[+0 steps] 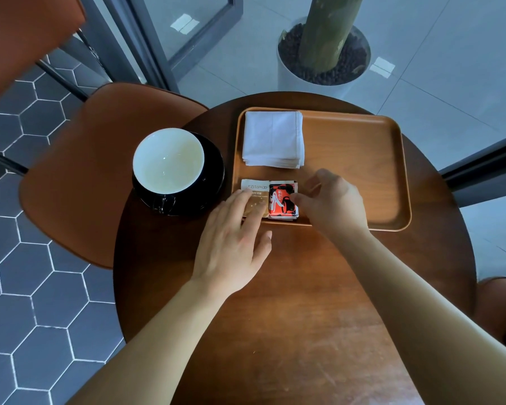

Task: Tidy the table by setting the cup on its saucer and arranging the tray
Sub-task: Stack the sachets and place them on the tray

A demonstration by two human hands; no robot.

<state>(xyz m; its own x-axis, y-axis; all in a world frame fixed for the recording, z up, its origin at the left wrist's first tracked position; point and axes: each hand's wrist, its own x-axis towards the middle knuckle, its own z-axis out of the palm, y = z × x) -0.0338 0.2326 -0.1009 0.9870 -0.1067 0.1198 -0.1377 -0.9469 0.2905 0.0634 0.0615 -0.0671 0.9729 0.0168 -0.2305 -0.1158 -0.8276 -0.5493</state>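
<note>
A black cup [168, 161] with a white inside stands on its black saucer [214, 168] at the table's left. The wooden tray [362, 171] lies to the right, holding a folded white napkin stack [273, 138] at its far left corner. In the tray's near left corner lie a beige sugar packet [256, 190] and a stack of red and black packets [282, 200], side by side. My left hand [231, 244] lies flat with straight fingers touching the beige packet. My right hand [330, 200] touches the right edge of the red stack with curled fingers.
The round wooden table [289, 302] has an orange-brown chair [79, 171] at its left and another chair's edge [500, 302] at the right. A white planter [322, 62] with a green trunk stands beyond the table on a pale floor.
</note>
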